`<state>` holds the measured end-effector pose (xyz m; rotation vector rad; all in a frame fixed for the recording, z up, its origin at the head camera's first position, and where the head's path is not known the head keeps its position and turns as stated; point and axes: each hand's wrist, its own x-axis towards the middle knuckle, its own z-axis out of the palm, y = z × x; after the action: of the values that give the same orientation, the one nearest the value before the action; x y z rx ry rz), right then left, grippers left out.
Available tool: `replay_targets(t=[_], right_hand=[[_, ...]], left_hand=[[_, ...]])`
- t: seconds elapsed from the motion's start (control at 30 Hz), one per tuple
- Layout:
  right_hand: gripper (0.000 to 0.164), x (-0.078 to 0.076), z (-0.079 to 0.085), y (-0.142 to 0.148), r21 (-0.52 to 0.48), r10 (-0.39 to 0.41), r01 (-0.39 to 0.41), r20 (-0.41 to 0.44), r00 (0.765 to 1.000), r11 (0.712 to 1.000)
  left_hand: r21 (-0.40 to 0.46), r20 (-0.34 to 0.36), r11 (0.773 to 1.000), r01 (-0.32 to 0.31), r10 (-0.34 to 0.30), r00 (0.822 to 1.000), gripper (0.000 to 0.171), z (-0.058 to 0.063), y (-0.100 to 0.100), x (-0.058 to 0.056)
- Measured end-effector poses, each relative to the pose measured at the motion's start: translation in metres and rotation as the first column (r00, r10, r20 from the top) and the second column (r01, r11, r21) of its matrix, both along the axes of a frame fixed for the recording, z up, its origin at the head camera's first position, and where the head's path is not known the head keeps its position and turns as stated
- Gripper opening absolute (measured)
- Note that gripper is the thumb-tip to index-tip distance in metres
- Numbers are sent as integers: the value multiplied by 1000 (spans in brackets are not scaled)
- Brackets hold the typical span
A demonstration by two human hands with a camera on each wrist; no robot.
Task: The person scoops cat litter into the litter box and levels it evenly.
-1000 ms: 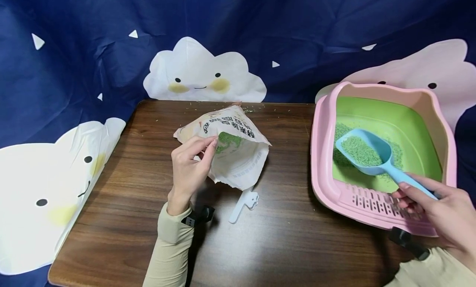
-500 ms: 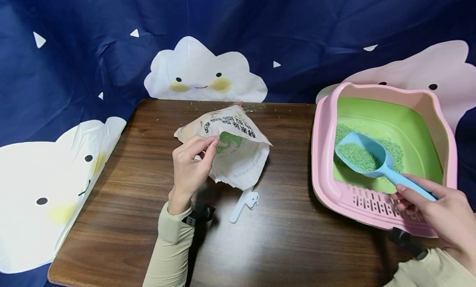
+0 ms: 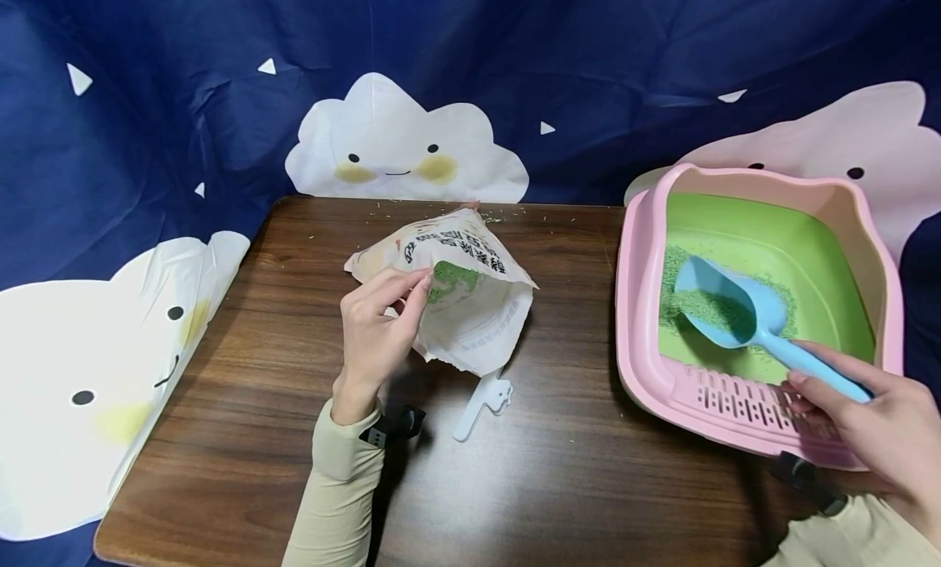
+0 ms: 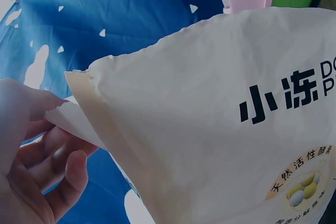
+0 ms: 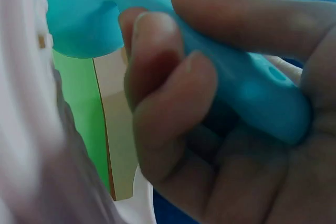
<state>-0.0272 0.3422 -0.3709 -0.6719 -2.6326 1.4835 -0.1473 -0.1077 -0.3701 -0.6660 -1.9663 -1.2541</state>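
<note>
My left hand (image 3: 377, 326) pinches the torn edge of a white bag (image 3: 478, 326) between thumb and fingers, keeping its mouth spread. Green pellets (image 3: 451, 281) show inside. The left wrist view has the bag's printed side (image 4: 210, 119) filling most of it. Fingers curled round the handle, my right hand (image 3: 875, 412) holds a blue litter scoop (image 3: 764, 310) over the pink litter box (image 3: 632, 338). The scoop is tilted to one side, and green pellets lie in its bowl. More pellets (image 3: 671, 265) cover the left part of the box's green floor (image 3: 823, 265).
A small white cloud-shaped tool (image 3: 481, 405) lies on the wooden table (image 3: 529, 485) in front of the bag. Loose pellets (image 3: 494, 219) are scattered near the table's back edge. A dark blue cloth (image 3: 588, 60) with clouds hangs behind.
My right hand has rolled the scoop from level to tilted, and its pellets have shifted toward the lower side. The left hand and the bag have stayed in place.
</note>
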Motion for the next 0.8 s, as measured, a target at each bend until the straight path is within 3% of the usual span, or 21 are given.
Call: replay_targets(t=[0.1, 0.3, 0.57, 0.8], right_hand=[[39, 1, 2, 0, -2, -27, 27, -3, 1000, 1000], [42, 2, 3, 1, 94, -68, 66, 16, 998, 993], [47, 5, 3, 4, -43, -61, 61, 1, 998, 997], [47, 6, 5, 4, -40, -67, 68, 20, 998, 997]], left_hand=[[1, 0, 1000, 0, 0, 1000, 9, 0, 0, 0], [1, 4, 1000, -1, 1, 1000, 10, 0, 0, 0], [-7, -1, 1000, -9, 9, 1000, 10, 0, -1, 0], [-5, 0, 1000, -6, 6, 1000, 10, 1, -1, 0]])
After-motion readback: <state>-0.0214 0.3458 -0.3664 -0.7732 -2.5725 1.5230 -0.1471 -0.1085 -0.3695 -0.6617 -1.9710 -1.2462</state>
